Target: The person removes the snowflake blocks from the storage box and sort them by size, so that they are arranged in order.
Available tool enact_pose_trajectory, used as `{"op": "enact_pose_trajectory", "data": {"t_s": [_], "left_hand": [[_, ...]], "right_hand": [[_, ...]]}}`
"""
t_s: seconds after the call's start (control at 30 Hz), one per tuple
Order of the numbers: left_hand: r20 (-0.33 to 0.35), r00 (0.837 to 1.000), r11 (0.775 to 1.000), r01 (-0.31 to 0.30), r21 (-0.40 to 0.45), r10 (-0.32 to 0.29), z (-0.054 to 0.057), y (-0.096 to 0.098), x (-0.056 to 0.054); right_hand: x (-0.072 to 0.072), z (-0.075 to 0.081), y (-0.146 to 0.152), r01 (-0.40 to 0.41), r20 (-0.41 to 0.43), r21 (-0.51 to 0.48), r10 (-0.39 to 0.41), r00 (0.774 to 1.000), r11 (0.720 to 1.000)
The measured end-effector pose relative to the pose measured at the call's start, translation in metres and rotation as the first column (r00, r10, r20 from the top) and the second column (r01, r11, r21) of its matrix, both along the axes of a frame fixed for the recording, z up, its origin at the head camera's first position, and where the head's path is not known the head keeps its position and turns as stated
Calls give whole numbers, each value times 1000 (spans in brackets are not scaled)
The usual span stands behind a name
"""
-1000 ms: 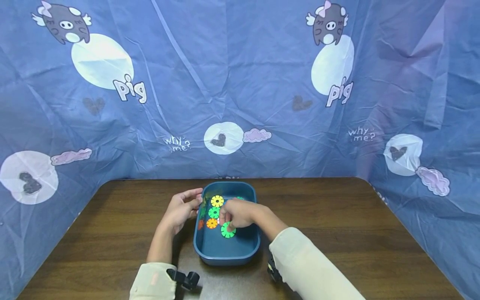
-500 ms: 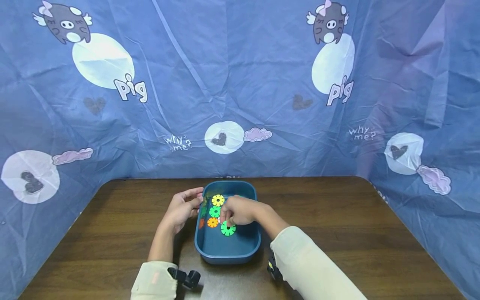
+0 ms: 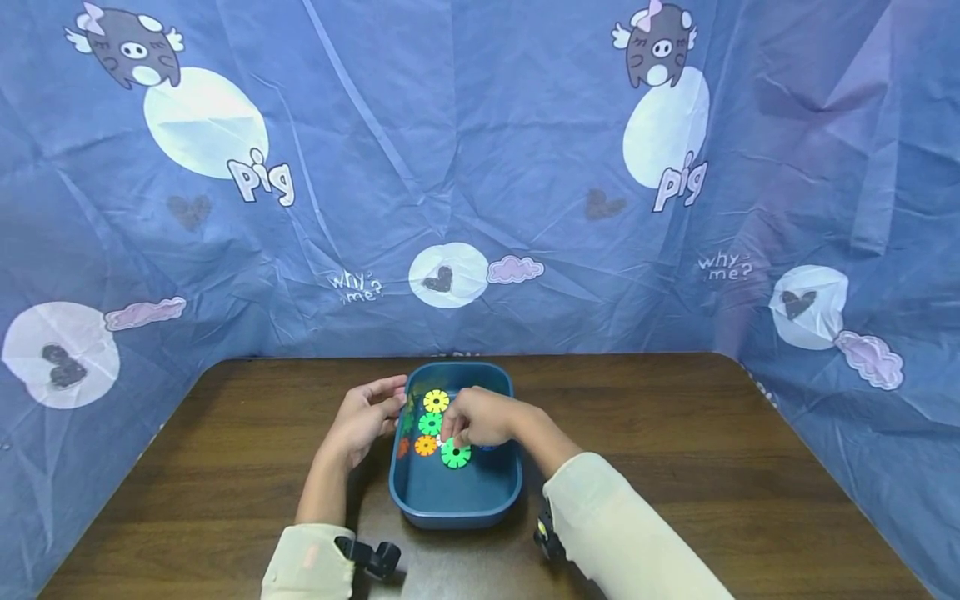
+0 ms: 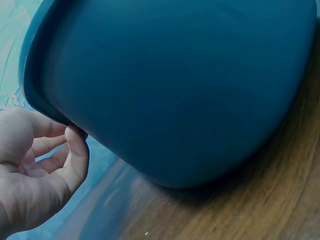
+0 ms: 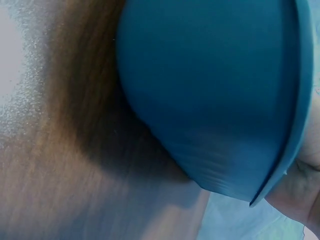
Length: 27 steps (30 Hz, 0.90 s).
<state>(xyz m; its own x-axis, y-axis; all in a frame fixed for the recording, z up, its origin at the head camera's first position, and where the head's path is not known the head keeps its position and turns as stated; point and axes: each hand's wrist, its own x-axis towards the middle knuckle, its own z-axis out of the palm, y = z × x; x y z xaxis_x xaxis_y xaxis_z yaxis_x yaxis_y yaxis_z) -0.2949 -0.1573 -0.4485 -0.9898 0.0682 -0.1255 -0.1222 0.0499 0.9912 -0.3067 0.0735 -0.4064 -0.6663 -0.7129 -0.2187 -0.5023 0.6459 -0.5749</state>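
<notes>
A dark blue plastic bin [image 3: 454, 500] stands on the table in the head view. My left hand [image 3: 360, 422] pinches its left rim between thumb and fingers, as the left wrist view confirms. My right hand [image 3: 483, 417] reaches inside over the right side, fingers bent downward. Its fingertips are at the upper edge of a green snowflake disc [image 3: 455, 455] and beside a white piece [image 3: 441, 441]; whether they pinch or only touch cannot be seen. Along the bin's left lie a yellow disc [image 3: 436, 401], another green disc [image 3: 430, 424] and an orange disc [image 3: 425, 446]. A blue piece [image 3: 487, 447] shows below the hand.
The bin rests on a brown wooden table [image 3: 637, 467]. Behind it hangs a blue printed curtain [image 3: 480, 167]. In the right wrist view, the bin's outer wall [image 5: 210, 90] hides most of the right hand. Camera mounts [image 3: 371, 557] sit at both wrists.
The nearer green disc has slid slightly away from me, with my right hand shifting the same way. A blue piece has come into sight below that hand. My left hand keeps its place.
</notes>
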Motion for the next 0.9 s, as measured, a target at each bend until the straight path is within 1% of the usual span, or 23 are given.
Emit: {"op": "enact_pose_trajectory", "data": {"t_s": [0.27,0.37,0.5,0.6,0.73,0.9], "left_hand": [[1,1000,1000,-7,21,7,-2,-1,0],[-1,1000,1000,-2,28,2,-3,-1,1],[-1,1000,1000,-3,31,3,-3,-1,1],[0,1000,1000,-7,30,7,-2,-1,2],[1,1000,999,-11,31,10,-2,-1,2],[-7,1000,999,-5,37,5,-2,0,1]], "right_hand": [[-3,9,6,-23,-46,-55,20,999,998],[-5,13,9,-19,-44,-75,16,999,997],[-9,18,14,-14,-65,-89,8,998,996],[-11,25,19,6,-78,-98,-13,997,995],[-14,33,28,55,-73,-119,-64,995,991],[-20,41,42,86,-71,-166,-99,993,982]]}}
